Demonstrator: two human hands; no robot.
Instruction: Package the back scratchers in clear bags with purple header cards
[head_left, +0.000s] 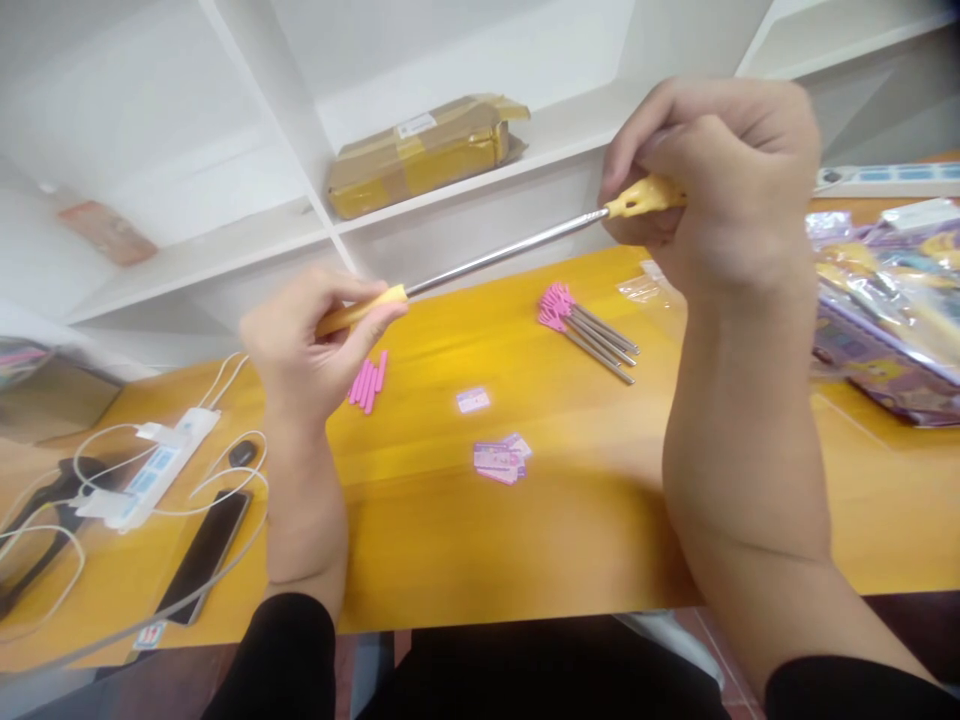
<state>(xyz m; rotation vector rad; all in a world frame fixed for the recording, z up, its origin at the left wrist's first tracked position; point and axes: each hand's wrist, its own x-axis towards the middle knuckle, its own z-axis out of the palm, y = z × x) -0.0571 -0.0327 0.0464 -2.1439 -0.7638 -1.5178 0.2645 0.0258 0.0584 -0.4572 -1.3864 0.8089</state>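
Stretched between my hands above the table is a yellow back scratcher with a thin metal rod (510,254). My left hand (307,345) is closed around its yellow handle (375,303). At the other end, my right hand (720,180) grips the yellow head (645,197), most of which the fingers hide. Several pink scratcher heads (556,305) with metal rods lie below on the table. Near my left hand is a group of short pink handles (367,383). Small purple printed cards (501,460) lie in a pile, with a single card (472,400) just behind it.
A taped cardboard parcel (420,155) sits on the white shelf. To the left are a power strip (161,470) with cables, a phone (206,555) and a box (52,390). Plastic-wrapped packages (892,310) occupy the right side of the wooden table (585,540).
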